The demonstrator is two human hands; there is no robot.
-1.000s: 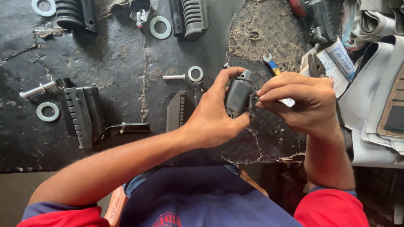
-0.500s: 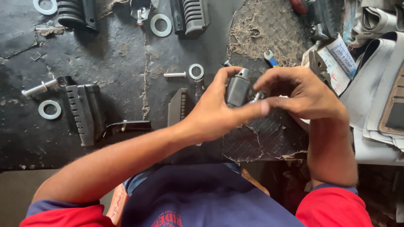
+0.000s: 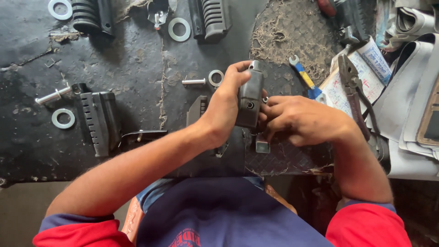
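Both hands are gripping one black footrest body [image 3: 250, 98]: left hand [image 3: 225, 107] wrapping it, right hand [image 3: 299, 120] pinching at its side. A small metal bracket [image 3: 262, 145] is lying on the desk [image 3: 137, 82] beneath the right hand. Pinched piece could slip and drop among the washers [image 3: 216, 77].

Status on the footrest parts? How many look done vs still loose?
None looks finished. In hand: left hand grips a black footrest part, right hand fingers at its side. Left: three ribbed footrests, loose washers, a bolt on the bench.
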